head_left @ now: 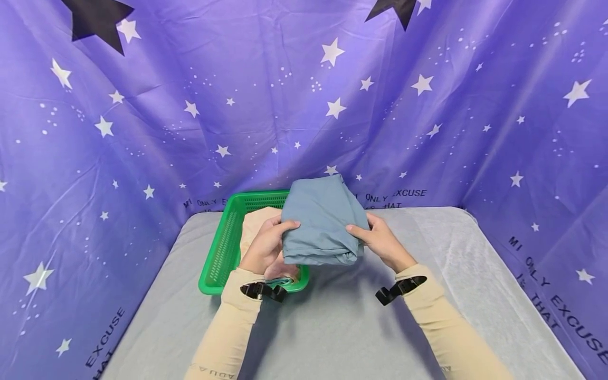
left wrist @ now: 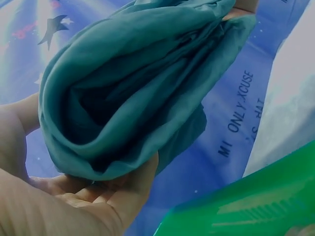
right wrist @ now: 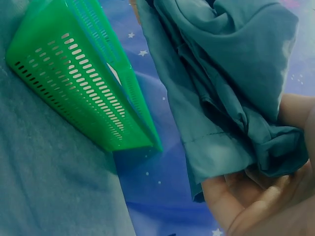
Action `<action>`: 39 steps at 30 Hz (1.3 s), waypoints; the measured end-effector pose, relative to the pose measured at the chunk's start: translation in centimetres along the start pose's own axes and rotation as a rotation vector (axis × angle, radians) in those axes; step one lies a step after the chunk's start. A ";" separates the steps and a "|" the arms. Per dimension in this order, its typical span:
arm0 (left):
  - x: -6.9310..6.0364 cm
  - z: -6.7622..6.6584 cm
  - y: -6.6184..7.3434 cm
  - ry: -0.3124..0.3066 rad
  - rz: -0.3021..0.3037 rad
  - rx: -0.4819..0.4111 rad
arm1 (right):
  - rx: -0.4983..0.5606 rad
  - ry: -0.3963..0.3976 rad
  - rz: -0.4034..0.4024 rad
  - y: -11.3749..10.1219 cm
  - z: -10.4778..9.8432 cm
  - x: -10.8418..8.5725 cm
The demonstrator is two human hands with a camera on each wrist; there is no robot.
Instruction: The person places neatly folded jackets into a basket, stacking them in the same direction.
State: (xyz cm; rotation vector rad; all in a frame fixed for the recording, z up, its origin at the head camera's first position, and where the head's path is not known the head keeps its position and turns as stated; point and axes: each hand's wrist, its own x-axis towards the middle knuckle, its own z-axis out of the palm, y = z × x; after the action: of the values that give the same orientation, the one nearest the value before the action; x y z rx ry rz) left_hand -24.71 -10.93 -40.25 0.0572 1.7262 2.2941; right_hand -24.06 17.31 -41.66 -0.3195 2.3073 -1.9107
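Observation:
A folded blue-grey cloth garment (head_left: 320, 219) is held up between both hands, above the table and partly over the green basket. My left hand (head_left: 266, 244) grips its left edge, thumb on top and fingers underneath. On the opposite edge my right hand (head_left: 383, 244) holds it the same way. The left wrist view shows the garment (left wrist: 123, 98) as a loose roll of layers with a hollow middle. In the right wrist view, a stitched hem of the garment (right wrist: 216, 152) hangs by the fingers. Its exact kind cannot be told.
The green plastic basket (head_left: 220, 253) stands on the grey-covered table (head_left: 342, 327), left of the garment. Pale pink cloth (head_left: 256, 221) lies inside it, with a bit of teal cloth near its front rim. A purple star-printed curtain (head_left: 266, 105) encloses the back and sides.

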 end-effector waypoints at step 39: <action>-1.7 -6.7 2.9 0.122 0.025 0.166 | 0.211 -0.094 0.036 -1.9 6.4 3.3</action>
State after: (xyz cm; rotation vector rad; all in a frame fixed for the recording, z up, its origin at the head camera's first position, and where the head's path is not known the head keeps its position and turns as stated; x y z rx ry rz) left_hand -24.94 -18.40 -39.20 -0.0302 1.9844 2.2083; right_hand -25.62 10.03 -40.91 -0.3337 2.0181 -2.0510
